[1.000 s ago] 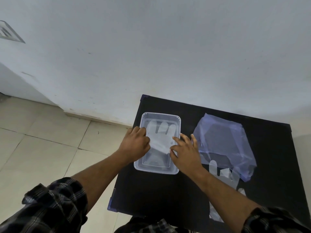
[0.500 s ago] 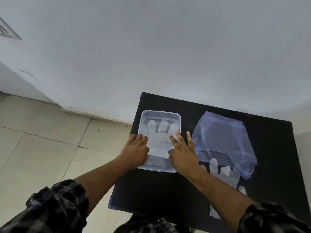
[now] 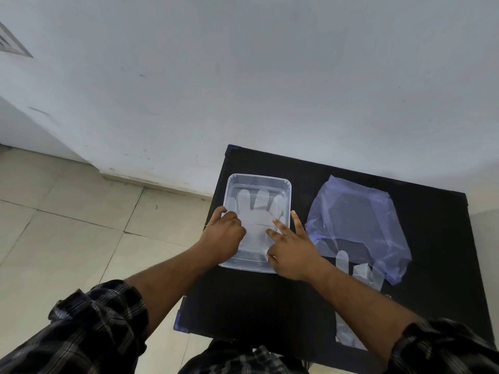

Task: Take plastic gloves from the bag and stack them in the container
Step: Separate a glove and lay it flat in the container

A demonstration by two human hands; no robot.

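Note:
A clear rectangular plastic container sits on the left part of the black table. A clear plastic glove lies flat inside it, fingers pointing away from me. My left hand rests curled on the container's near left side, knuckles on the glove. My right hand lies at the near right corner, fingers spread and touching the glove. To the right lies a bluish plastic bag, with another clear glove sticking out of its near edge.
The table stands against a white wall. Beige floor tiles lie to the left, past the table's left edge. More clear plastic lies near the table's front edge under my right forearm.
The glove has been spread flatter in the container. Both hands slid toward the container's near end, and my right fingers have opened wider.

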